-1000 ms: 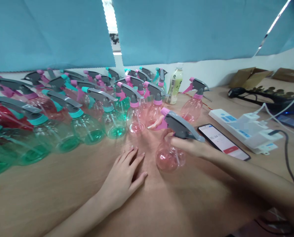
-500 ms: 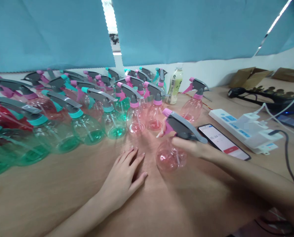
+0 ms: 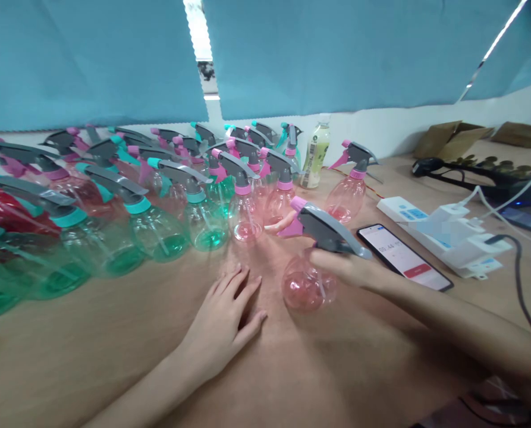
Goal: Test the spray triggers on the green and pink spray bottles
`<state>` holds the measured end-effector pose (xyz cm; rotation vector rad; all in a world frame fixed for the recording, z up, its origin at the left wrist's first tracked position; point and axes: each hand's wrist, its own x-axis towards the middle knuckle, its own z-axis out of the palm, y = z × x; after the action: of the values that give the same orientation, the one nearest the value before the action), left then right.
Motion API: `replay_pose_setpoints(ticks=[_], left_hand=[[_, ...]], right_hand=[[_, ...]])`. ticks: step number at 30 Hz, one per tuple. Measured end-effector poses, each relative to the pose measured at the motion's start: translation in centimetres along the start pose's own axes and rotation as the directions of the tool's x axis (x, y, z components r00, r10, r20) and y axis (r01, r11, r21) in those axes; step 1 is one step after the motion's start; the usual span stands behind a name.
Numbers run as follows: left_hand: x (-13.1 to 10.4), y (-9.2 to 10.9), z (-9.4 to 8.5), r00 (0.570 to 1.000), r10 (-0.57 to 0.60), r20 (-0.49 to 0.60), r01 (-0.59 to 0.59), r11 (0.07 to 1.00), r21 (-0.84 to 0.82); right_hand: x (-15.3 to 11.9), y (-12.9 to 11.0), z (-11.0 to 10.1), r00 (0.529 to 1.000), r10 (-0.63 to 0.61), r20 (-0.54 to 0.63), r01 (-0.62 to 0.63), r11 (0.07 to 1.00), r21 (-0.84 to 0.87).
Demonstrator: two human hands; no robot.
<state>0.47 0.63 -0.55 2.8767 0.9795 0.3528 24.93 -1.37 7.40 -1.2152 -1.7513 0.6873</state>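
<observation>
Right hand (image 3: 345, 265) grips the neck of a clear pink, round-bodied plastic spray bottle (image 3: 307, 285) with grey-and-pink trigger head (image 3: 325, 227); fingers closed round it, partly hidden, one outstretched. Bottle is just left of the black-edged, white-screened smartphone (image 3: 403, 255). Left hand (image 3: 220, 318), farther left of smartphone, lies palm-down on brown table (image 3: 91, 351), fingers loosely spread, holding nothing.

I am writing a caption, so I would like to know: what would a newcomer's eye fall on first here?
Probably the crowd of spray bottles, with pink or turquoise collars, filling the left and middle of the picture. In front, the right hand holds a pink-tinted bottle, while the left hand rests on the table. To the right, the lit phone beside a white power strip may also catch attention.
</observation>
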Motion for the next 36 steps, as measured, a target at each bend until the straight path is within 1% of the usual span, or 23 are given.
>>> replay_pose_setpoints(ticks=[7, 11, 13, 15, 21, 30, 36], left_hand=[[0.0, 0.0, 0.0, 1.000, -0.007, -0.003, 0.007, 1.000, -0.008], [0.0, -0.1, 0.0, 1.000, -0.008, -0.009, 0.008, 1.000, -0.009], [-0.1, -0.1, 0.1, 1.000, -0.003, -0.012, 0.003, 1.000, -0.004], [-0.1, -0.1, 0.1, 1.000, -0.001, -0.016, 0.001, 1.000, 0.001], [-0.1, -0.1, 0.1, 1.000, -0.002, -0.012, 0.002, 1.000, 0.009], [0.0, 0.0, 0.0, 1.000, -0.008, -0.017, 0.008, 1.000, -0.012], [0.0, 0.0, 0.1, 1.000, -0.001, -0.015, 0.001, 1.000, 0.008]], right_hand=[[0.7, -1.2, 0.4, 0.999, -0.042, -0.002, 0.043, 0.997, 0.062], [0.8, -1.6, 0.5, 1.000, -0.025, 0.009, 0.024, 0.996, 0.089], [0.8, -1.6, 0.5, 1.000, -0.002, 0.022, -0.001, 0.994, 0.111], [0.7, -1.4, 0.5, 1.000, -0.002, 0.019, 0.000, 0.993, 0.121], [0.4, -0.9, 0.4, 0.999, -0.017, -0.037, 0.020, 0.997, 0.079], [0.5, -0.7, 0.4, 1.000, -0.008, -0.025, 0.010, 0.999, 0.044], [0.6, -1.0, 0.4, 0.999, -0.017, -0.029, 0.019, 0.997, 0.071]])
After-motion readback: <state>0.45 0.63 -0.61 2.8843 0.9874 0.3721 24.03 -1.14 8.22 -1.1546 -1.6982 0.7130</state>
